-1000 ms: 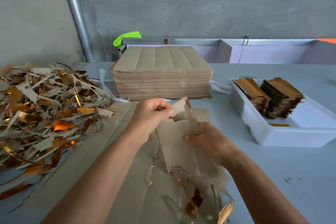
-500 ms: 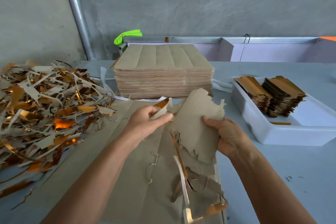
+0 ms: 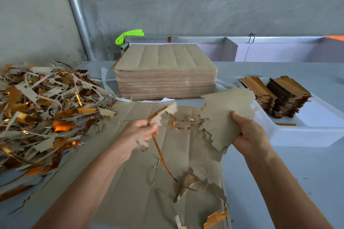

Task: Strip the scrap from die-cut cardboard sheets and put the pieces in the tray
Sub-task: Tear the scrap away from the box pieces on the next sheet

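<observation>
On the grey table (image 3: 279, 182) directly in front of you lies a flat die-cut sheet (image 3: 130, 182), kraft side up, with loose torn fragments (image 3: 197, 182) scattered over its near right part. Your left hand (image 3: 138, 134) is clenched around a scrap strip (image 3: 162, 112): a jagged kraft piece with an orange foil edge sticks up from the fist, and a thin foil ribbon hangs down from it onto the sheet. Your right hand (image 3: 250, 134) grasps a bundle of stripped pieces (image 3: 227, 115), thumb on the top face and fingers curled underneath. The bundle is raised above the sheet's right edge, tilted, with its far corner just beside the near left rim of the white tray (image 3: 307, 134).

The tray stands on the table to your right. It holds two stacks of finished pieces (image 3: 279, 95), foil side up, set side by side at its far end, and a single orange sliver lies on its floor.

Beyond the sheet stands a tall stack of unstripped sheets (image 3: 165, 78), square to you. To your left, a scrap pile (image 3: 42, 109) of kraft and orange foil offcuts covers the table and touches the sheet's left edge. Behind the stack, a bright green object (image 3: 129, 35) rests on a metal rail against the concrete wall.
</observation>
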`<state>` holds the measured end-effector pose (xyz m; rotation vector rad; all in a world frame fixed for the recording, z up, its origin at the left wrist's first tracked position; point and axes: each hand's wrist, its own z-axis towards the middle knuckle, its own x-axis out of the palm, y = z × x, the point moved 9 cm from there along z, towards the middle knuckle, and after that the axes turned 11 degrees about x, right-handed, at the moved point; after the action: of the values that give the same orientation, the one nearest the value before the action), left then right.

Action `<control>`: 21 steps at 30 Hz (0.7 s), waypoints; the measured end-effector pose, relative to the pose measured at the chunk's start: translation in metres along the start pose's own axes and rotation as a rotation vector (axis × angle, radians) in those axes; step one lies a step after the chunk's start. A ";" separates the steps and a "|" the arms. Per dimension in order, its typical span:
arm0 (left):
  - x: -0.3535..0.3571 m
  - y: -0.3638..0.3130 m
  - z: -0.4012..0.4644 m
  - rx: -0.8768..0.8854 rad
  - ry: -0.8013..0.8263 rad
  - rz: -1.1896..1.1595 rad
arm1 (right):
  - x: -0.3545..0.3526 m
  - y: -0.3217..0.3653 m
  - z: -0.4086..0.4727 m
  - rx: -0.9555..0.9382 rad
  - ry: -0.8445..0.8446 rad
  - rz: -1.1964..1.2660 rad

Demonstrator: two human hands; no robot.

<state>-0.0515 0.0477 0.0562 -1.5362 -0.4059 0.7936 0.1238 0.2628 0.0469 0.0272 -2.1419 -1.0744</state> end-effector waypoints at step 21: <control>0.105 0.035 -0.050 0.330 0.745 0.953 | -0.037 0.018 -0.002 -0.009 -0.071 0.232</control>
<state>0.0490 0.0777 -0.0047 -1.5478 1.0274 0.8520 0.1579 0.2847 0.0381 -0.2610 -2.1410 -0.9610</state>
